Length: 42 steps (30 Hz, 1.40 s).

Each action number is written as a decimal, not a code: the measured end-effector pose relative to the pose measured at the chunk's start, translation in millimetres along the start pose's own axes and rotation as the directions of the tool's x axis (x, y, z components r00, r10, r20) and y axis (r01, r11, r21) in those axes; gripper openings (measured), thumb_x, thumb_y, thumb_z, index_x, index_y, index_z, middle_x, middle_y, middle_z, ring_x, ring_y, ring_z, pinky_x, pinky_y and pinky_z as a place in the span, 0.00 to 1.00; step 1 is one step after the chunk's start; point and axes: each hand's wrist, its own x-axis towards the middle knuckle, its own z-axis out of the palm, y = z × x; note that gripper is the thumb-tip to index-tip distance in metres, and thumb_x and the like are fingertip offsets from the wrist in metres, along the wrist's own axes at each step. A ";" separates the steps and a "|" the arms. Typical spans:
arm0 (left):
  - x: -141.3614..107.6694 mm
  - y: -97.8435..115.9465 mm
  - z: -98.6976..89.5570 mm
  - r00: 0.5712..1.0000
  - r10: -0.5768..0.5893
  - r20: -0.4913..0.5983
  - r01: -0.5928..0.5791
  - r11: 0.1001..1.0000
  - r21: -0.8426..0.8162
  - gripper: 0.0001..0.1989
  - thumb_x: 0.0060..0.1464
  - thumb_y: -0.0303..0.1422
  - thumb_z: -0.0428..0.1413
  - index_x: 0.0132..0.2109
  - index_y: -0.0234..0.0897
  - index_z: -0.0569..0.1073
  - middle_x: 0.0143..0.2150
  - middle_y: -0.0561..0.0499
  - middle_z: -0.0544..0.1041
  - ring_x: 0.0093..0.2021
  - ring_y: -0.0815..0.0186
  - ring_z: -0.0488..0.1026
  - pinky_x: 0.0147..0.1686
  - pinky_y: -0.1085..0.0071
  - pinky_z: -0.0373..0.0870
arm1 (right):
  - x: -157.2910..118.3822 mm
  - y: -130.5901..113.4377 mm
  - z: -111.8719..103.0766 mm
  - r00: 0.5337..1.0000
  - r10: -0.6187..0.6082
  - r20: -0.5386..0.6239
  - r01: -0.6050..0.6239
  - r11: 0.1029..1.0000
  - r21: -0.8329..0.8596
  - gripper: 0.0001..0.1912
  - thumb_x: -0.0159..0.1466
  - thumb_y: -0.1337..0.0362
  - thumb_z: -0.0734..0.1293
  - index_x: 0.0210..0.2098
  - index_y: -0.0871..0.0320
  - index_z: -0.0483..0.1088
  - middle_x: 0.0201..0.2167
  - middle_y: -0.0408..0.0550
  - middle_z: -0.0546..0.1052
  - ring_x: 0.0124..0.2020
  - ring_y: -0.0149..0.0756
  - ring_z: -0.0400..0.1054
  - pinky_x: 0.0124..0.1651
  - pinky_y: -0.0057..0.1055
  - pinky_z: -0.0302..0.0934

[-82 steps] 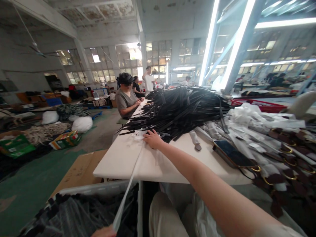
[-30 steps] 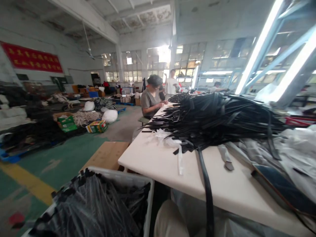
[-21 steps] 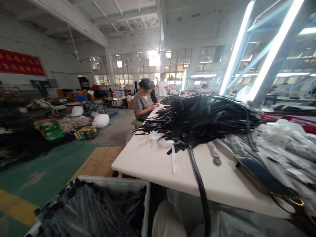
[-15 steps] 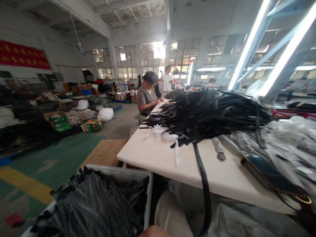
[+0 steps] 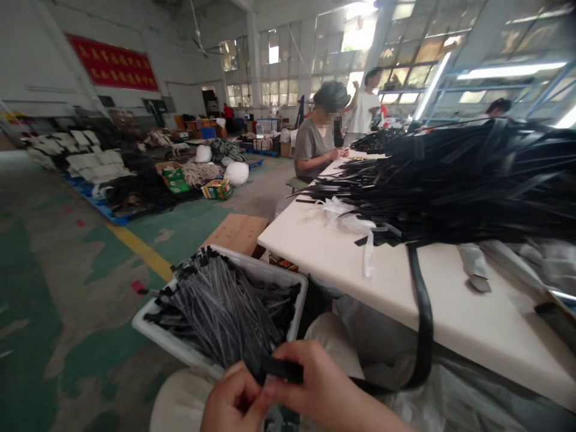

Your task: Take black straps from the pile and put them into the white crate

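My left hand (image 5: 234, 399) and my right hand (image 5: 317, 384) are low in front of me, both pinching a black strap (image 5: 281, 369). Its long tail loops up over the edge of the white table (image 5: 306, 240). Just beyond my hands stands a white plastic crate (image 5: 256, 259) filled with black straps in clear sleeves. A large heap of black straps (image 5: 454, 180) covers the table's far side. White plastic scraps (image 5: 342, 213) lie at the heap's edge.
A co-worker (image 5: 317, 141) sits at the table's far end, with another person (image 5: 366, 105) standing behind. My pale trouser knees (image 5: 330, 339) lie below the table edge. A cardboard sheet (image 5: 236, 234) lies on the floor beside the table. Sacks and boxes stand farther left.
My view has swung left and down. Both hands have come into view at the bottom, holding the black strap, whose tail earlier hung straight over the table edge. The crate now shows whole.
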 end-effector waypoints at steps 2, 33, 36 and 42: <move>-1.8 1.3 2.2 0.999 -0.015 -0.031 0.013 0.998 -0.061 0.25 0.49 0.51 0.64 0.19 0.38 0.67 0.23 0.56 0.64 0.24 0.68 0.64 0.25 0.75 0.60 | 1.6 3.3 1.5 1.000 -0.014 -0.004 0.014 1.000 0.002 0.09 0.52 0.69 0.71 0.20 0.60 0.67 0.18 0.36 0.59 0.25 0.27 0.55 0.24 0.23 0.43; 4.8 17.7 -18.6 0.992 -0.127 -0.023 0.121 0.977 -0.178 0.10 0.41 0.35 0.68 0.22 0.38 0.76 0.23 0.56 0.70 0.26 0.67 0.68 0.27 0.75 0.62 | -2.4 -20.8 -40.6 0.854 -0.424 0.301 0.496 0.491 -0.716 0.05 0.67 0.69 0.66 0.34 0.56 0.69 0.28 0.42 0.77 0.28 0.35 0.70 0.29 0.33 0.50; 3.4 12.2 -16.1 0.995 -0.098 -0.014 0.094 0.979 -0.179 0.12 0.43 0.40 0.69 0.23 0.39 0.78 0.24 0.55 0.72 0.26 0.66 0.70 0.28 0.74 0.64 | -1.8 -19.8 -41.3 0.862 -0.379 0.337 0.494 0.475 -0.728 0.04 0.65 0.71 0.66 0.34 0.57 0.68 0.30 0.43 0.77 0.29 0.36 0.71 0.29 0.33 0.50; 7.7 -5.1 -11.4 0.986 0.166 0.017 -0.166 0.986 0.007 0.13 0.55 0.46 0.61 0.32 0.43 0.81 0.30 0.52 0.77 0.31 0.65 0.75 0.32 0.74 0.70 | -1.7 -24.7 -42.9 0.852 -0.293 0.433 0.522 0.433 -0.734 0.03 0.64 0.71 0.65 0.36 0.58 0.68 0.31 0.45 0.78 0.29 0.38 0.72 0.26 0.33 0.50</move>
